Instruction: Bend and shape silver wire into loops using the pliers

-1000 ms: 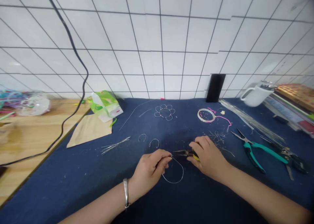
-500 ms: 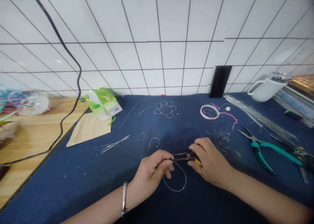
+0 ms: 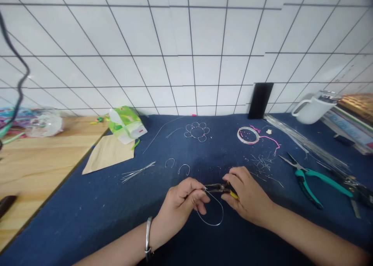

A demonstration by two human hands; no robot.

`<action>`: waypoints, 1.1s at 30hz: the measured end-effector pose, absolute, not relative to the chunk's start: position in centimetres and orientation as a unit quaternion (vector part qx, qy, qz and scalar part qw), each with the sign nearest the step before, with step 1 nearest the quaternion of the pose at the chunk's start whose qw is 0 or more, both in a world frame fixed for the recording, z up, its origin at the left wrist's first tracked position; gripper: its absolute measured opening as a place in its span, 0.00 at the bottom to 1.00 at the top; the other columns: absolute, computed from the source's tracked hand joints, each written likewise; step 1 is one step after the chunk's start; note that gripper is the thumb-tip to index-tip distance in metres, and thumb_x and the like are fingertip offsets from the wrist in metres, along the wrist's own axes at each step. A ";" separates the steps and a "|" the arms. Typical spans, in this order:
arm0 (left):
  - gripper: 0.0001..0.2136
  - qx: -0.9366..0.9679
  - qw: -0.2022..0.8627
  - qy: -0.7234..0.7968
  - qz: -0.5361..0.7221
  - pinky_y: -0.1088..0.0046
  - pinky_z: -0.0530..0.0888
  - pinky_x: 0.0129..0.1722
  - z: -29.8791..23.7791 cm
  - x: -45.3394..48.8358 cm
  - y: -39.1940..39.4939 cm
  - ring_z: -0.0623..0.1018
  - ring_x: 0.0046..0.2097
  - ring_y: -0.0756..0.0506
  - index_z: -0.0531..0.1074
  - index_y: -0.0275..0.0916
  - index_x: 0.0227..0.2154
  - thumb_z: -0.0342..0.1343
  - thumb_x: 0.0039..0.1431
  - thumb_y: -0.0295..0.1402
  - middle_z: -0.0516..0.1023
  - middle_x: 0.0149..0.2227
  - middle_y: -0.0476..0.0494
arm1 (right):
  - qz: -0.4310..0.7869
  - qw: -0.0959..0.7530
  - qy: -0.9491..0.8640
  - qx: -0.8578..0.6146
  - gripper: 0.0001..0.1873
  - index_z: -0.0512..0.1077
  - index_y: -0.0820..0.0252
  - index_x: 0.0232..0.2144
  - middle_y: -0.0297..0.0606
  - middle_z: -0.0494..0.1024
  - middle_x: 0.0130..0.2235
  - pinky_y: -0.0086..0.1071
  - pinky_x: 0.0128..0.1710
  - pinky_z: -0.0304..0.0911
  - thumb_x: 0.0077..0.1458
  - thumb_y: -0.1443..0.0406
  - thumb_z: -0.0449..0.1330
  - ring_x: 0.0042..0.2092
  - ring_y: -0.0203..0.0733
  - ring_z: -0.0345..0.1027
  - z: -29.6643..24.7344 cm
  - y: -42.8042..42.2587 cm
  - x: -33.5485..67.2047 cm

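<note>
My left hand [image 3: 186, 200] pinches a thin silver wire [image 3: 214, 224], which hangs in a round loop below the fingertips. In my right hand [image 3: 247, 194] is a pair of pliers [image 3: 220, 188] with yellow handles, its jaws pointing left. The jaw tips meet the wire right at my left fingertips; whether they clamp it is too small to tell. Beyond my left hand lie two bent wire arches [image 3: 184, 169] and a bundle of straight wires [image 3: 138, 171]. Farther back rests a flower-shaped wire frame [image 3: 197, 132] with several petal loops.
Right of my hands lie teal-handled pliers [image 3: 309, 172], wire scraps [image 3: 262, 162], a round dish [image 3: 248, 135] of pink beads and long wires [image 3: 294, 134]. A white mug [image 3: 313, 108] and black block [image 3: 260, 101] stand behind. Left are brown paper [image 3: 109, 153] and a green packet [image 3: 125, 122].
The view has shifted slightly, and the black cable sits farther left in it. The wire loop hangs slightly farther right. Both hands keep their holds on the wire and pliers.
</note>
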State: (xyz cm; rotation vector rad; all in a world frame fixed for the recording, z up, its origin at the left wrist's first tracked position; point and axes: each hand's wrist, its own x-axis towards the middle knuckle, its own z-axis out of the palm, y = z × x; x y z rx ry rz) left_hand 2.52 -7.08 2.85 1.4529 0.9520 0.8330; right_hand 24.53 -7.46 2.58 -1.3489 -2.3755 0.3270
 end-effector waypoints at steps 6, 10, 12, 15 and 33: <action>0.06 0.560 0.630 0.387 0.373 0.75 0.72 0.25 2.8 2.7 -7.0 0.76 0.24 0.51 0.65 0.34 0.32 0.50 0.59 0.33 0.76 0.29 0.45 | 0.139 0.214 -0.844 -0.471 0.17 0.64 0.63 0.43 0.45 0.62 0.41 0.41 0.43 0.59 0.54 0.58 0.53 0.42 0.45 0.56 2.5 -7.7 24.6; 0.06 0.558 0.633 0.387 0.371 0.73 0.72 0.26 2.7 2.7 -7.0 0.76 0.25 0.51 0.65 0.34 0.32 0.50 0.59 0.32 0.77 0.28 0.45 | 0.141 0.219 -0.842 -0.472 0.17 0.64 0.63 0.43 0.45 0.62 0.41 0.41 0.43 0.59 0.54 0.58 0.53 0.42 0.44 0.56 2.6 -7.9 24.4; 0.05 0.561 0.630 0.386 0.373 0.73 0.72 0.26 2.6 2.7 -7.1 0.76 0.25 0.50 0.65 0.34 0.32 0.50 0.59 0.32 0.77 0.28 0.45 | 0.150 0.219 -0.840 -0.473 0.17 0.64 0.63 0.43 0.45 0.62 0.41 0.40 0.43 0.59 0.55 0.58 0.53 0.43 0.44 0.57 2.6 -8.0 24.3; 0.05 0.564 0.628 0.383 0.375 0.73 0.72 0.26 2.5 2.6 -7.2 0.77 0.25 0.50 0.65 0.35 0.32 0.50 0.59 0.32 0.77 0.29 0.45 | 0.172 0.215 -0.834 -0.477 0.16 0.64 0.62 0.42 0.44 0.62 0.41 0.39 0.43 0.59 0.55 0.58 0.53 0.43 0.44 0.57 2.7 -8.0 24.2; 0.05 0.569 0.608 0.379 0.403 0.74 0.72 0.26 2.6 3.1 -7.5 0.76 0.24 0.51 0.65 0.34 0.30 0.50 0.59 0.30 0.77 0.28 0.45 | 0.229 0.199 -0.817 -0.491 0.12 0.62 0.60 0.37 0.39 0.65 0.36 0.38 0.39 0.56 0.57 0.57 0.50 0.38 0.42 0.57 3.2 -8.7 23.4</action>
